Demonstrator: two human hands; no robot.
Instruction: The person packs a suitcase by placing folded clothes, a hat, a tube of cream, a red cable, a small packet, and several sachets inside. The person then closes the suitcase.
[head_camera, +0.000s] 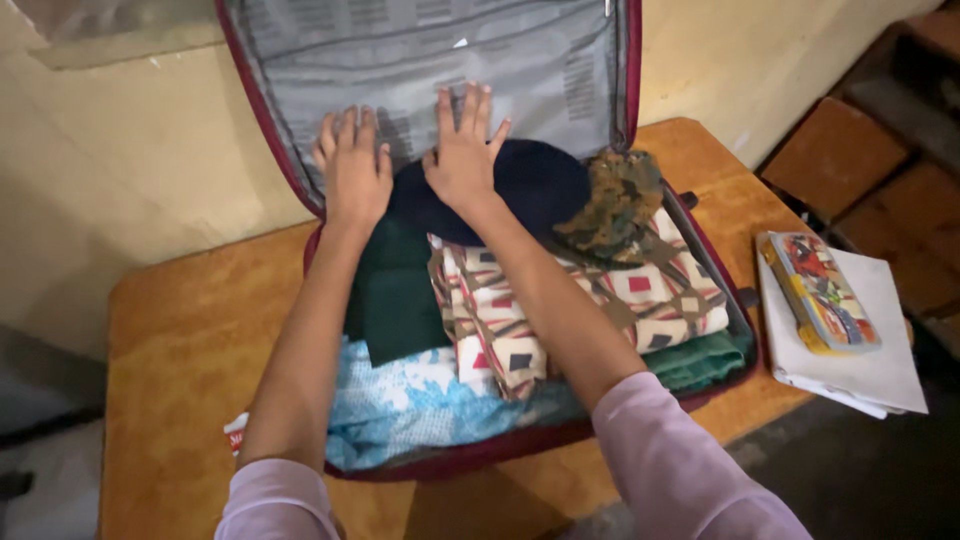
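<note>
Your right hand (463, 150) lies flat, fingers spread, pressing on a dark navy cap (530, 190) at the back of an open suitcase (480, 458), fingertips reaching onto the grey lining of the raised lid (430, 60). Your left hand (352, 165) rests just beside it, palm down with fingers held loosely together, at the hinge where lid meets case; it grips nothing. Both arms stretch forward from pale pink sleeves (680, 470).

The cap sits on top of the packed clothes, touching a camouflage cap (615, 200) to its right. Under both lies a folded cloth (600, 300) in a cream, red and brown block pattern, stacked in the middle of the case. A dark green garment (395, 290) lies to its left, beneath your left forearm. A light blue printed fabric (400, 400) fills the near corner, and a green towel (710, 360) shows at the right edge.

The suitcase, maroon-trimmed, rests on an orange-brown counter (170, 340), its lid leaning against a yellowish wall (120, 170). Well to the right of the case, a colourful pencil box (820, 292) lies on a stack of white papers (870, 370) at the counter's edge.
</note>
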